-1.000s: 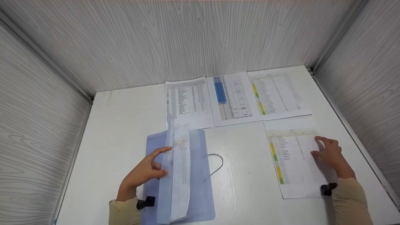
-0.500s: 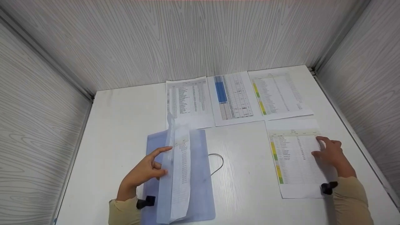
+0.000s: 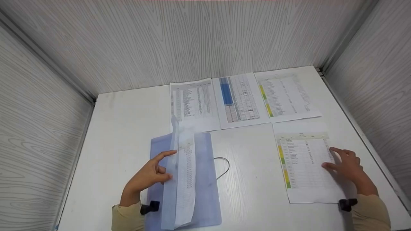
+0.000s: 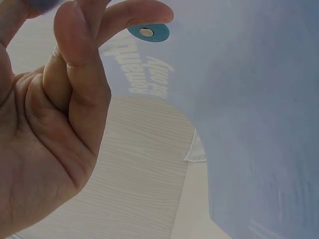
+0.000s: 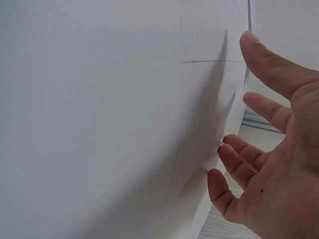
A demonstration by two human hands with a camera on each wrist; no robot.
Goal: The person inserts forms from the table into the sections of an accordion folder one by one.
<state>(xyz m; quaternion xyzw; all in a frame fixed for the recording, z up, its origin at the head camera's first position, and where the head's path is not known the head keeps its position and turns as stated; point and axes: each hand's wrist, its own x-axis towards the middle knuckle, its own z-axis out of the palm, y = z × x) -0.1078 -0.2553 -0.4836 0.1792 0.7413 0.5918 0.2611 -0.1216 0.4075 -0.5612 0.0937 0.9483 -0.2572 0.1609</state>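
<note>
A translucent blue plastic folder [image 3: 207, 179] lies opened on the table, its cover [image 3: 169, 199] raised nearly upright. Inside it stands a printed sheet [image 3: 186, 166] with a curling lower edge. My left hand [image 3: 151, 171] touches the cover's left side with index finger and thumb; in the left wrist view, the index finger overlaps the cover beside a round blue-green snap button [image 4: 146, 32]. At the right, a printed sheet [image 3: 305, 173] with yellow and green cells lies on the table. My right hand [image 3: 348, 165] is at its right edge, fingers relaxed and spread.
Along the table's back edge lie a list sheet [image 3: 196, 102], a sheet with a blue block [image 3: 240, 102] and another colour-coded sheet [image 3: 285, 96]. A thin curved loop [image 3: 228, 165] sticks out from the folder's right side. Grey wood-patterned panels [image 3: 205, 41] enclose the table.
My right hand has shifted a little to the right and toward me along the sheet's edge. The left hand and the raised cover have stayed in place.
</note>
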